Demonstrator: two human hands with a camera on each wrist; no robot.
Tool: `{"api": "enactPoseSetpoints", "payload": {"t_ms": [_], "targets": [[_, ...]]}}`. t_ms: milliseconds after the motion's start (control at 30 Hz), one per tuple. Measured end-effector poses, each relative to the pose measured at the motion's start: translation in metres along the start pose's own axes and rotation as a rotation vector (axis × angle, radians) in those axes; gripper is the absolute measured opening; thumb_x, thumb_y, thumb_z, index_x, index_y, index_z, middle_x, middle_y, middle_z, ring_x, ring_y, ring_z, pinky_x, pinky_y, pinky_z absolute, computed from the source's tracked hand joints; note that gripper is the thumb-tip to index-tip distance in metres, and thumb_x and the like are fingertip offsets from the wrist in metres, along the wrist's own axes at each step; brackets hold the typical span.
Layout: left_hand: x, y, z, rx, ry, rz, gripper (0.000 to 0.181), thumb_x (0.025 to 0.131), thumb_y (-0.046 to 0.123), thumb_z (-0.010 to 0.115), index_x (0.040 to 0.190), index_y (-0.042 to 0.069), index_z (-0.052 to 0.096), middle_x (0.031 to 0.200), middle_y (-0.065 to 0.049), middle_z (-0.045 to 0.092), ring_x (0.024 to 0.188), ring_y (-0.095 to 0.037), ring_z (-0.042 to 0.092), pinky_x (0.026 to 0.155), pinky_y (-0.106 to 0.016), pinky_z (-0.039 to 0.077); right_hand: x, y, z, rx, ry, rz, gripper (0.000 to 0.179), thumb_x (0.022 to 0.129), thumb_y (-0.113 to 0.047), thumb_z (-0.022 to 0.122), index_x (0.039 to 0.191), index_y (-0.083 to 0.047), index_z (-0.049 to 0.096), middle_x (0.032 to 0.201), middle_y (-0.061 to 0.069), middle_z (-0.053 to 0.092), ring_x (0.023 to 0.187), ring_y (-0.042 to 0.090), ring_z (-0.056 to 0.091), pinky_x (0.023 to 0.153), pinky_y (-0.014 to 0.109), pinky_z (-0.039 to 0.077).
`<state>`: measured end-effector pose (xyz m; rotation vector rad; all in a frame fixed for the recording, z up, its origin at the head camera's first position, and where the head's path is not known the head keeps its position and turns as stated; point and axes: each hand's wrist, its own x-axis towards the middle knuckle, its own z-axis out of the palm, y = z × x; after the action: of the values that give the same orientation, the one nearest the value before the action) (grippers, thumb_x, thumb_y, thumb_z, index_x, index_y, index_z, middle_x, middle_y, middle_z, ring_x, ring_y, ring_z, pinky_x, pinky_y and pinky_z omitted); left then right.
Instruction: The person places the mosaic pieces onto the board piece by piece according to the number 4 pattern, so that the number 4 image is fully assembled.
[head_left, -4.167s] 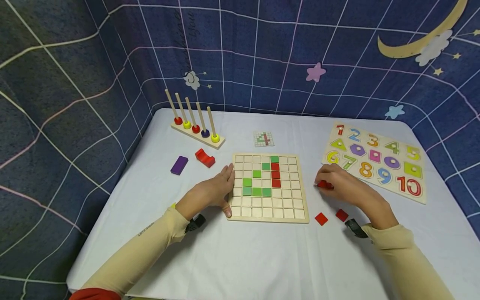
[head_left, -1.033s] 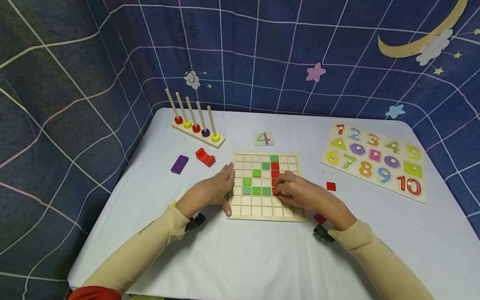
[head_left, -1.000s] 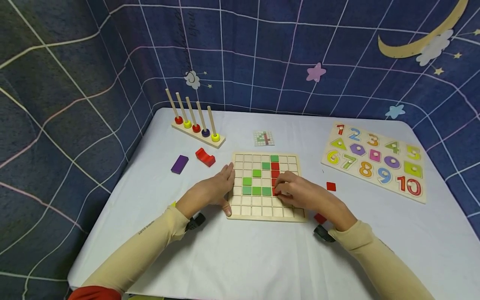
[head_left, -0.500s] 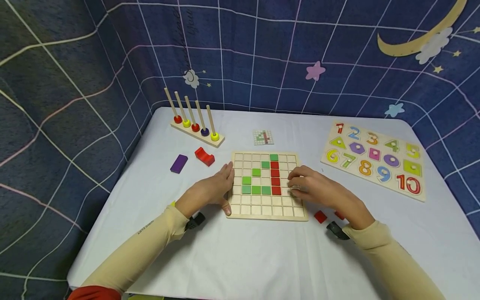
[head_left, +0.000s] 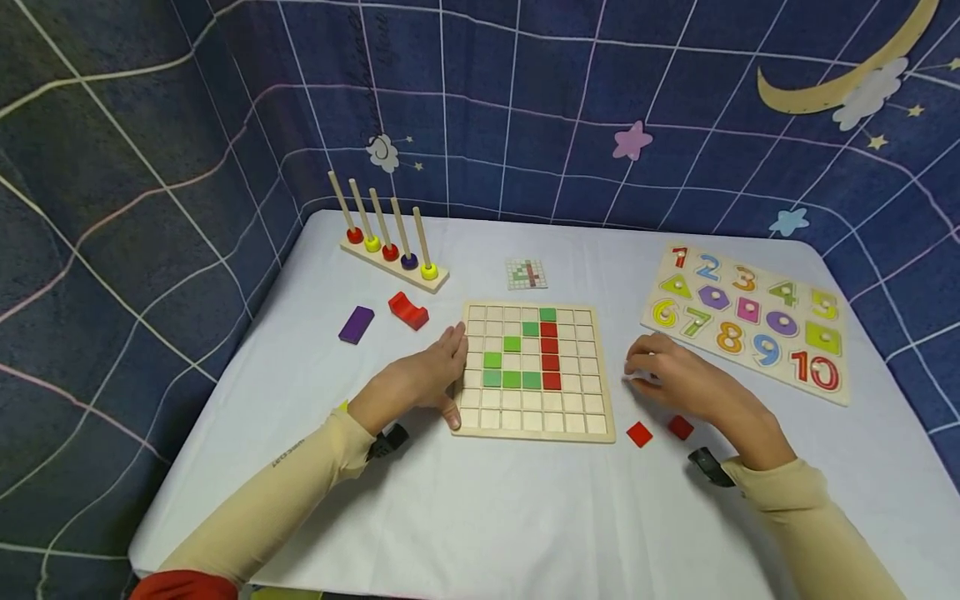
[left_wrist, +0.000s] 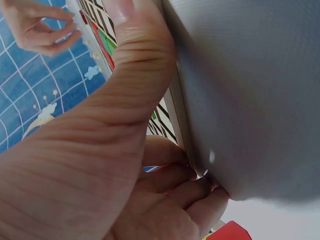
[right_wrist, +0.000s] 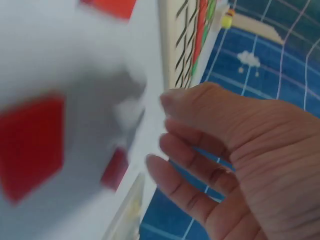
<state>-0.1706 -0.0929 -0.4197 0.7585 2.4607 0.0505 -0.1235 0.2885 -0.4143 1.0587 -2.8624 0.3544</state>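
My left hand (head_left: 422, 383) lies along the left edge of a square wooden grid board (head_left: 540, 435), fingers by the upper edge and thumb at the lower-left corner. On the board, green tiles (head_left: 512, 344) form a stepped outline beside a column of red tiles (head_left: 551, 381). To the board's right, my right hand (head_left: 678, 379) hovers low over the cloth, fingers loosely bent and holding nothing. Near it lie two loose red tiles, one close to the board (head_left: 639, 434) and another by the wrist (head_left: 680, 427). In the right wrist view a further red tile (right_wrist: 115, 168) shows beyond the fingertips.
A small pattern card (head_left: 527, 273) sits behind the board. At the back left stands a peg stand (head_left: 393, 266) with coloured rings, near a red curved block (head_left: 408, 311) and a purple block (head_left: 356, 325). A number puzzle (head_left: 750, 321) occupies the back right.
My right hand has set a fourth red tile at the bottom of the red column, let it go and drawn back right to the loose tiles. My left hand has stayed at the board.
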Motion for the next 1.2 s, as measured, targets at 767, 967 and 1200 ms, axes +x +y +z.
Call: {"api": "enactPoseSetpoints", "payload": {"t_ms": [767,967,1200], "targets": [[0.001,-0.002,-0.002,-0.023,0.015,0.022,0.138,0.073,0.044,0.093,0.166,-0.014,0.009,0.177,-0.032,-0.005,0.169,-0.043,0.002,0.138,-0.049,0.018,-0.024,0.027,0.010,0.017,0.021,0.116,0.023,0.080,0.009,0.086,0.093,-0.006,0.076,0.098,0.005,0.068,0.095,0.023,0.062,0.087,0.047,0.064],[0.002,-0.002,0.000,-0.032,0.022,0.021,0.138,0.072,0.043,0.093,0.166,-0.015,0.010,0.177,-0.031,-0.005,0.169,-0.043,0.003,0.137,-0.049,0.020,-0.024,0.029,0.008,0.042,-0.006,0.119,0.022,0.082,0.005,0.086,0.096,-0.008,0.078,0.100,0.004,0.069,0.096,0.021,0.062,0.086,0.045,0.065],[0.002,0.001,0.000,-0.019,0.009,0.006,0.138,0.073,0.045,0.093,0.166,-0.014,0.010,0.178,-0.031,-0.005,0.169,-0.043,0.002,0.137,-0.049,0.020,-0.019,0.020,0.001,0.067,0.038,0.062,0.022,0.083,0.002,0.087,0.099,-0.011,0.078,0.102,0.001,0.069,0.098,0.018,0.063,0.088,0.046,0.064]]}}
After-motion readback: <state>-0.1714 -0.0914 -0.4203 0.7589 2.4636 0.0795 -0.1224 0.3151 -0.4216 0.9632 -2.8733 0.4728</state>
